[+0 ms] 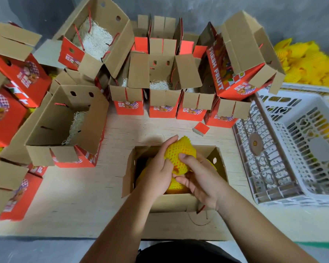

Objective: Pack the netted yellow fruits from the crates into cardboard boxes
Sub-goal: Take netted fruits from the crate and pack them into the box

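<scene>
A fruit in yellow foam netting point(179, 153) is held over the open cardboard box point(175, 202) right in front of me. My left hand point(158, 173) grips its left side, thumb up along the net. My right hand point(199, 179) holds its right and lower side, thumb pressed on top. More netted yellow fruits point(176, 186) lie inside the box below, partly hidden by my hands. A white plastic crate point(300, 141) stands at the right and looks nearly bare inside.
Several open red-and-brown boxes lined with pale shredded padding stand along the back point(163, 92) and left point(68, 126) of the wooden table point(74, 196). A loose pile of yellow netting point(308, 63) lies far right. A small red cardboard scrap point(201, 128) lies mid-table.
</scene>
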A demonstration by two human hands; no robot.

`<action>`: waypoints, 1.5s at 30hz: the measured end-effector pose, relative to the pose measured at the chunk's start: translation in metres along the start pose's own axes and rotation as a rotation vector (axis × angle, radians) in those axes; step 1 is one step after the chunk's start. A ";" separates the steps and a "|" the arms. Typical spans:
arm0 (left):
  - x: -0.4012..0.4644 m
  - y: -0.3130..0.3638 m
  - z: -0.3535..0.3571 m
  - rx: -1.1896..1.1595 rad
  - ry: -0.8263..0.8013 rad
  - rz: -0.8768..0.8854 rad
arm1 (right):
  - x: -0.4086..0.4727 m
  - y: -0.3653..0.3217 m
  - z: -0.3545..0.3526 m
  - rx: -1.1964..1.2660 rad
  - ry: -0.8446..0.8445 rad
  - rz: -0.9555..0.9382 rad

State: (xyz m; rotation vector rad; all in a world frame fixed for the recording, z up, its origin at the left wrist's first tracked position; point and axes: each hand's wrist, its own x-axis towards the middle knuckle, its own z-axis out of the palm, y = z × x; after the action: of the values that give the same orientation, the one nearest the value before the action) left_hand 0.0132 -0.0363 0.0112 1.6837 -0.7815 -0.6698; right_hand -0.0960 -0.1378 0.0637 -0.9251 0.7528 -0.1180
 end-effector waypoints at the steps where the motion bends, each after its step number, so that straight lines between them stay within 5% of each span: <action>1: -0.001 0.002 -0.001 0.107 -0.015 0.022 | 0.000 0.002 0.000 0.036 0.060 -0.031; 6: -0.016 0.002 -0.003 0.455 0.122 0.161 | 0.007 -0.003 -0.008 0.281 0.169 -0.113; 11: -0.028 0.010 -0.009 0.323 -0.127 0.117 | 0.008 0.003 -0.001 0.138 0.169 -0.090; 14: -0.027 0.003 -0.035 0.387 0.095 0.144 | 0.009 0.010 0.006 -0.345 0.310 -0.299; 17: -0.026 -0.008 -0.048 0.694 0.377 -0.035 | 0.019 0.033 0.014 -0.818 0.164 -0.319; 20: -0.028 -0.020 -0.036 0.873 0.280 -0.194 | 0.036 0.056 0.022 -1.437 0.076 -0.174; 24: -0.025 -0.023 -0.031 0.999 0.283 -0.167 | 0.049 0.053 0.023 -1.662 0.172 -0.151; 28: -0.026 -0.017 -0.023 0.958 0.319 -0.046 | 0.046 0.035 0.011 -1.534 0.150 -0.082; 38: 0.009 0.017 0.006 0.585 0.221 0.102 | 0.010 0.003 -0.033 -1.226 0.087 -0.399; 45: 0.041 0.064 0.107 0.414 0.031 0.206 | -0.022 -0.040 -0.104 -1.025 0.264 -0.621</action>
State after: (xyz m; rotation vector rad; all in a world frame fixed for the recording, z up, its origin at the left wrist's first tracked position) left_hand -0.0532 -0.1431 0.0471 1.9424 -1.1100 -0.3511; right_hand -0.1697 -0.2245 0.0673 -2.1431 0.7359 -0.4281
